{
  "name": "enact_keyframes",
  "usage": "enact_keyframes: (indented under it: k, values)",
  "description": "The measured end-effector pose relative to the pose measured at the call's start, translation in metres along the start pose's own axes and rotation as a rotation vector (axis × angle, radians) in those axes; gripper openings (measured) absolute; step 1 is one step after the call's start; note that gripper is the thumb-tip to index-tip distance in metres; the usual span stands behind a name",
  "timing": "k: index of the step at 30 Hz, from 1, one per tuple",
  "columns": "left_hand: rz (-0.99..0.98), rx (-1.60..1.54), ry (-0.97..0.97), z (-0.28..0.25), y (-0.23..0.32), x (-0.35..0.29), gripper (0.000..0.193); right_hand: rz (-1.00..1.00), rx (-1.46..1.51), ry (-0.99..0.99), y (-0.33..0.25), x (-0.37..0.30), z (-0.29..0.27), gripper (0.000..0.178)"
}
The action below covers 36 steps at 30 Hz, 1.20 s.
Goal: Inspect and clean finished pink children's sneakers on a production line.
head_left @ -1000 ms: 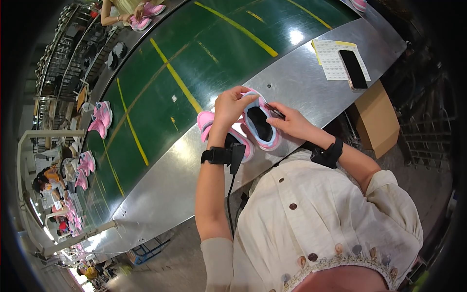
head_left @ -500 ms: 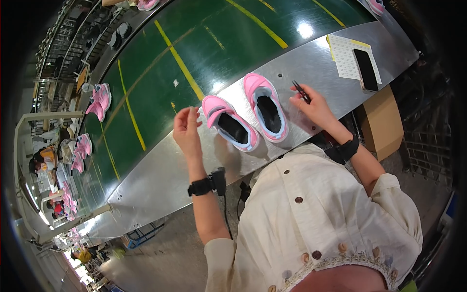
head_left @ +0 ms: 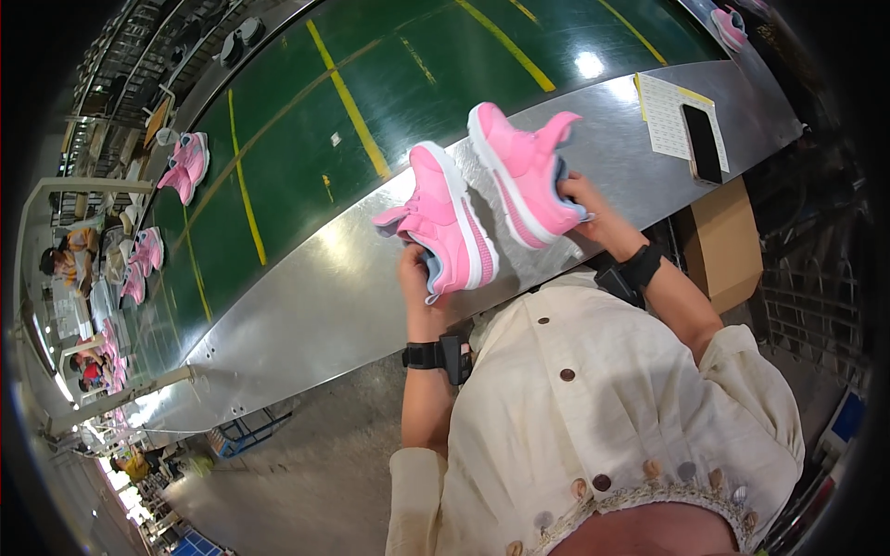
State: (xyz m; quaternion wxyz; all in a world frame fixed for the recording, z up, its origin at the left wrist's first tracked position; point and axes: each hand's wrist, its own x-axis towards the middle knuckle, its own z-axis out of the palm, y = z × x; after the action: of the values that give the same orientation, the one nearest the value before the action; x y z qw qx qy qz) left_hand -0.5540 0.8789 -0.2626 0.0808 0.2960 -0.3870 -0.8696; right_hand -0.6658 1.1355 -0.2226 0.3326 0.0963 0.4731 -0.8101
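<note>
My left hand (head_left: 414, 281) is closed on the heel collar of a pink sneaker (head_left: 443, 215), with some fingers hidden inside the opening. A matching pink sneaker (head_left: 524, 178) is gripped the same way by my right hand (head_left: 596, 215). Both shoes are tilted, toes pointing away from me, so their inner sides and the white-and-pink soles face each other with a gap between. The straps or tongues flare outward, and blue-grey lining shows at the openings. No black pointed tool shows in my right hand; part of that hand is behind the shoe.
Beneath the shoes runs a metal table edge (head_left: 306, 315) beside a green conveyor belt (head_left: 278, 157) with yellow lines. A phone (head_left: 702, 144) lies on printed sheets (head_left: 663, 116) at the right. More pink shoes (head_left: 188, 167) sit far left; a cardboard box (head_left: 728, 241) stands below the table.
Both hands have moved onto the shoes and taken hold at the heels. The sneakers, which stood flat with insoles showing, are now tilted with soles turned inward. The black tool is out of sight.
</note>
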Motion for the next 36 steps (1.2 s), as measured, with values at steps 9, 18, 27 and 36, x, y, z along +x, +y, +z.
enact_keyframes:
  k: [9,18,27,36]
  values:
    - [0.155,0.099,-0.135,0.065,-0.005,-0.038,0.031,-0.161,0.099,-0.115,-0.009,-0.032,0.014,0.032]
    - [0.039,-0.204,-0.178,0.066,-0.006,-0.03,0.042,-0.042,0.247,-0.252,-0.007,-0.017,-0.005,0.031]
    - [0.138,-0.159,-0.08,0.068,0.001,-0.032,0.039,-0.294,-0.104,-0.064,-0.015,-0.011,-0.015,0.032]
    - [0.352,0.074,-0.105,0.076,0.004,-0.038,0.041,-0.851,-0.733,-0.032,-0.018,-0.014,-0.015,0.031]
